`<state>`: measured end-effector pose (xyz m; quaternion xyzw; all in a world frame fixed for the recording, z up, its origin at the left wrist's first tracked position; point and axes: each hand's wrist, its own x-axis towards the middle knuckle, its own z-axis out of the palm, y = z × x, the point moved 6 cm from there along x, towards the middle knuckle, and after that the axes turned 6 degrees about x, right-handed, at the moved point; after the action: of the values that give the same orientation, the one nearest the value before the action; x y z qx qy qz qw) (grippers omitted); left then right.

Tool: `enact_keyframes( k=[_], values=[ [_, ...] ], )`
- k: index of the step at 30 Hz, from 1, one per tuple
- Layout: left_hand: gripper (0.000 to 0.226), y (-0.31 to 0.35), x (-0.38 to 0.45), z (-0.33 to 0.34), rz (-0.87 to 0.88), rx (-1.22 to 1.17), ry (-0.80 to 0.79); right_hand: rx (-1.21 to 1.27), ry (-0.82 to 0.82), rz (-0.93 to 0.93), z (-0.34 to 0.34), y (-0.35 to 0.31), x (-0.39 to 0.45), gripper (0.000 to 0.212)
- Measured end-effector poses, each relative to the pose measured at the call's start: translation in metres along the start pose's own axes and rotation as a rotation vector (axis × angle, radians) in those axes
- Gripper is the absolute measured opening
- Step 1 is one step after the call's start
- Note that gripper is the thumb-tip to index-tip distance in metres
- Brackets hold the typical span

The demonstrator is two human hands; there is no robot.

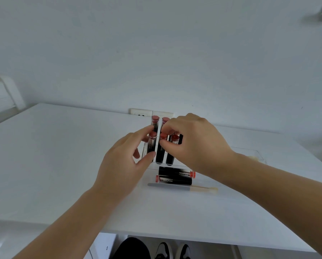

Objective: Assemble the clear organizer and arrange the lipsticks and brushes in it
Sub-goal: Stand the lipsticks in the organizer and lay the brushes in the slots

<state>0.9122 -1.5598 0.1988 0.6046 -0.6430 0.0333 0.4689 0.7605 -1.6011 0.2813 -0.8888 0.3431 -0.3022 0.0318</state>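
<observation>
**Lipsticks going into the clear holder**

The left hand (126, 157) is at the left side of the clear organizer (250, 153), near the back edge of the white table (63, 165). Its thumb and first finger are curled round the front-left lipstick (151, 146) and seem to hold it.

Next come the other standing lipsticks. Two stand at the back and three at the front. The middle front lipstick (161, 149) is the one being set in now. The right hand (192, 144) pinches its red top with fingertips and thumb.

The organizer is see-through, so its walls are hard to spot. It runs on to the right, and something pale lies in that far part. I cannot tell what it is.

In front of the organizer, closer to the front edge, two more lipsticks (175, 177) lie flat, side by side. Just in front of them lies a brush (182, 187) with a grey handle and a pale tip.

The lipsticks look small, light, hard and smooth, so they may slip or roll. It looks best to hold one near the top and drop it straight down. The tall tubes could tip, so a hand on the holder should help. The brush looks light too. Its handle looks like the best place to hold, since the tip looks soft.
</observation>
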Motion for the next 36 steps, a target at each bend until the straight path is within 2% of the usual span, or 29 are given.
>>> enact_keyframes(
  k=[4,7,18,36],
  values=[
    [0.069,0.0,0.0,-0.003,0.022,0.003,0.028,0.007,0.029,-0.016,-0.013,0.003,-0.002,0.011],
    [0.067,-0.002,0.0,-0.003,-0.006,-0.025,0.022,0.014,-0.016,0.006,-0.018,0.01,-0.004,0.013],
    [0.093,-0.022,-0.002,0.013,-0.279,-0.238,-0.201,0.085,-0.072,0.11,-0.016,0.017,-0.005,0.009],
    [0.089,-0.02,-0.004,0.015,-0.309,-0.216,-0.276,0.118,-0.041,0.136,-0.016,0.017,-0.006,0.01]
  ],
)
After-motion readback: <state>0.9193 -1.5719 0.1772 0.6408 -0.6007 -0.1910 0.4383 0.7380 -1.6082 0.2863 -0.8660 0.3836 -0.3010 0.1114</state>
